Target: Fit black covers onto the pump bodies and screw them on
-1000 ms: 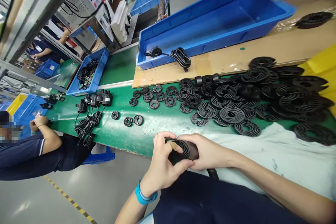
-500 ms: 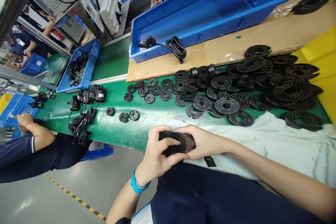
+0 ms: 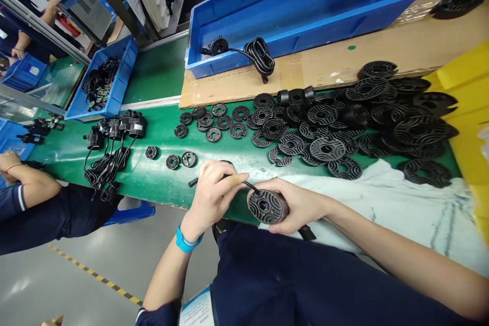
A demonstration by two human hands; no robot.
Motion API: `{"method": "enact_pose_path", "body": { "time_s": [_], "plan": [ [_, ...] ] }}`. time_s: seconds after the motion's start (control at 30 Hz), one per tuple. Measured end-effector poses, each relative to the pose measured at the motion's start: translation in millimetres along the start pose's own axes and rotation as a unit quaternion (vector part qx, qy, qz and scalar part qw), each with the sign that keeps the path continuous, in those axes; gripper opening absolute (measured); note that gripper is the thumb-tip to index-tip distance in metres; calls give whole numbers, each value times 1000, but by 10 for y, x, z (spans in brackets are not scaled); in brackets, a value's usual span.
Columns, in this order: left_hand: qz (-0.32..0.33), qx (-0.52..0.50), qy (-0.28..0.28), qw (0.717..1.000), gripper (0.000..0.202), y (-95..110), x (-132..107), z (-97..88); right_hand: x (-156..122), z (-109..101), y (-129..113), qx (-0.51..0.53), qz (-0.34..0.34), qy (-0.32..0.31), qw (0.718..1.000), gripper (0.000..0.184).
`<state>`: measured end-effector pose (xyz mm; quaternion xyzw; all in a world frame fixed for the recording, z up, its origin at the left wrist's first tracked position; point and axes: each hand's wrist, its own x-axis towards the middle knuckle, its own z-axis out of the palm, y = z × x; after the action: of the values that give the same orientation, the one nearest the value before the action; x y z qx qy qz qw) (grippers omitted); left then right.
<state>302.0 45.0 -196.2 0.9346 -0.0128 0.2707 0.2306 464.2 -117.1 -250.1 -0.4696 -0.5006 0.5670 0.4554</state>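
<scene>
My right hand (image 3: 296, 204) is closed around a black round pump-like housing (image 3: 267, 207) whose ridged, wavy-patterned face points toward me. A black cable (image 3: 250, 186) comes out at the housing's upper left edge. My left hand (image 3: 216, 191), with a blue wristband, is closed on that cable, and a dark piece pokes out at its far left. Part of what lies in the left palm is hidden by the fingers. On the green bench (image 3: 164, 117) beyond my hands lie small ridged black discs (image 3: 172, 162) and a heap of larger black ridged rings (image 3: 326, 148).
A long blue bin (image 3: 305, 41) stands on cardboard (image 3: 298, 74), holding a cabled part. Left are black pump units (image 3: 136, 126) and a blue tray of cables (image 3: 128, 76). A pale cloth (image 3: 382, 198) lies right, beside a yellow bin (image 3: 466, 102). Co-workers sit at far left.
My left hand has moved left, off the round part, and now grips its cable. The round part has turned so its ridged face shows. The view has shifted slightly.
</scene>
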Motion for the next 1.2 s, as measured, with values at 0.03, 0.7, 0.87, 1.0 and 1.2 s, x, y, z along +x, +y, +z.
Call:
{"method": "enact_pose_path", "body": {
  "time_s": [0.03, 0.7, 0.87, 1.0, 1.2],
  "plan": [
    [-8, 5, 26, 1000, 25, 17, 4, 7, -2, -8, 12, 24, -2, -11, 1000, 37],
    [-168, -84, -113, 976, 32, 689, -185, -63, 22, 115, 65, -55, -25, -14, 998, 36],
    [-136, -101, -126, 977, 31, 646, -210, -55, 19, 155, 77, -61, -38, -37, 997, 37],
    [-111, -121, -116, 980, 29, 566, -222, -45, 44, 125, 84, -37, -26, -37, 998, 35],
    [-45, -82, -31, 995, 22, 476, -240, -6, -46, 119, 211, -6, 14, 12, 1000, 37]
  ]
}}
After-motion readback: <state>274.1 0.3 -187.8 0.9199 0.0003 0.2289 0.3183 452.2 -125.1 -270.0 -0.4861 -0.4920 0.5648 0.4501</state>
